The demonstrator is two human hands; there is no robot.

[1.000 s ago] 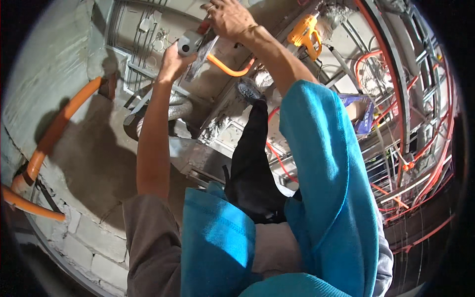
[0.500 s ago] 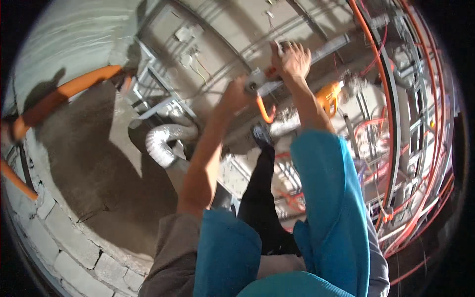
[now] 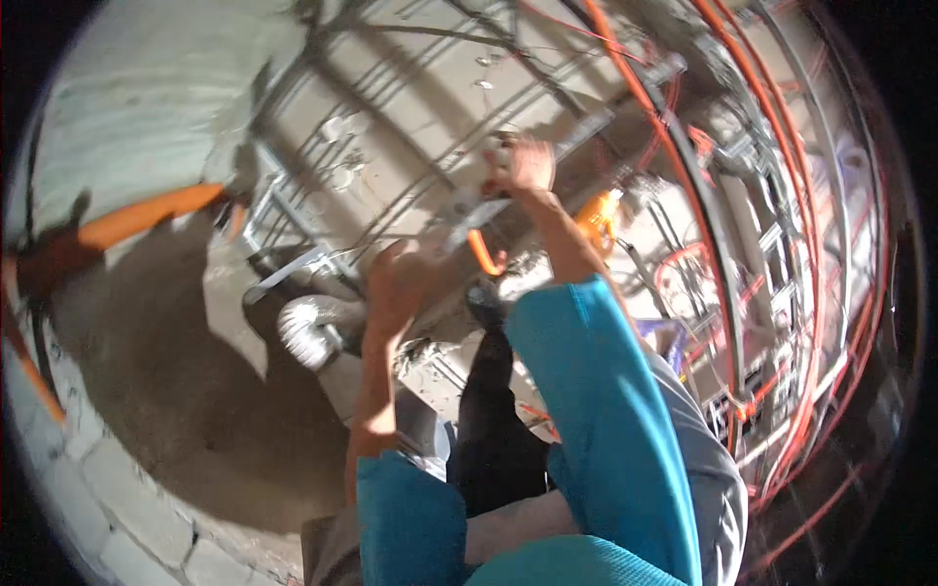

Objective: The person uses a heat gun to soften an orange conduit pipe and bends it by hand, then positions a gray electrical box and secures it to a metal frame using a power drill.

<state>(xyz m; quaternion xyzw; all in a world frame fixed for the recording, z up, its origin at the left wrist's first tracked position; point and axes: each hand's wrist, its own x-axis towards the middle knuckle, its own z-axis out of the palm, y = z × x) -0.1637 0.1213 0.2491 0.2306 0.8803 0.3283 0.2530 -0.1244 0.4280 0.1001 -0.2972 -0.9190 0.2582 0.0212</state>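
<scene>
My right hand (image 3: 531, 164) is curled round a small grey and reddish object at the far end of my reach; blur hides its kind. Below it runs a light metal profile (image 3: 479, 215), slanting up to the right. My left hand (image 3: 396, 283) is off the profile's lower left end, thumb and fingers apart, smeared by motion, with nothing visible in it. A short orange curved piece (image 3: 484, 252) hangs beneath the profile, between my two hands. To the right of my right forearm lies a yellow-orange tool (image 3: 598, 220), its kind unclear.
A silver flexible duct (image 3: 308, 330) curves left of my left forearm. Orange conduits (image 3: 674, 156) and metal framing rise along the right side. A thick orange pipe (image 3: 147, 217) crosses the left, above a block wall (image 3: 147, 508). My dark-trousered leg (image 3: 493, 420) stretches forward.
My left hand has come away from the profile, moving left and toward me. My right hand still grips its object. The whole view has shifted, with the right-hand conduits sliding left.
</scene>
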